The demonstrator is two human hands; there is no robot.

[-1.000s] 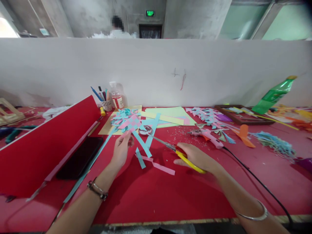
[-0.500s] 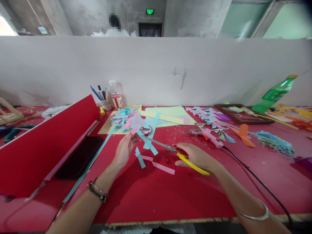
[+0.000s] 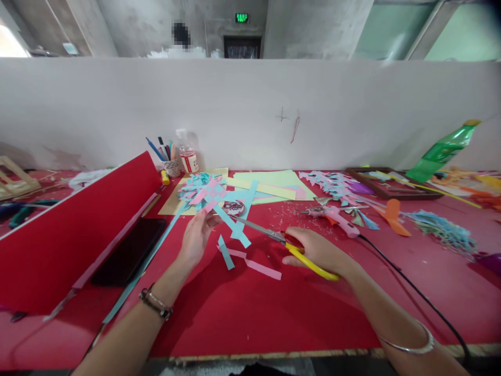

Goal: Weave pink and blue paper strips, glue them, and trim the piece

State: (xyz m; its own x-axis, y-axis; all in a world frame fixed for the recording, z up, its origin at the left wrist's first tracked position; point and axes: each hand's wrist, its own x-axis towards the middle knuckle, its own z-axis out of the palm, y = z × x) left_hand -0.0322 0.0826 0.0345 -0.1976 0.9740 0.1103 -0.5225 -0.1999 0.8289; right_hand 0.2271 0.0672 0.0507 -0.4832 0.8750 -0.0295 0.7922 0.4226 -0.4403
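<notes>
My left hand (image 3: 198,234) pinches a woven piece of pink and light-blue paper strips (image 3: 213,194) by its lower edge. Long strip ends stick out from the weave; one blue strip (image 3: 230,219) slants down to the right. In my right hand (image 3: 309,245) are scissors (image 3: 313,265) with yellow and red handles, their blades pointing left toward that strip. Whether the blades touch the paper I cannot tell. Below them, a short blue strip (image 3: 226,254) and a folded pink strip (image 3: 258,266) lie on the red tabletop (image 3: 235,318).
Left stands a red board (image 3: 86,235) beside a black phone (image 3: 129,250). Pale paper sheets (image 3: 270,177) and a bundle of curled paper (image 3: 191,185) lie behind my hands. Right are a pink glue gun (image 3: 336,219) with a black cord, a wooden tray (image 3: 422,196) and a green bottle (image 3: 442,151).
My left hand has shifted slightly left with the woven paper, which is now tilted differently. The round patterned item behind it shows more. My right hand and the scissors are nearly where they were.
</notes>
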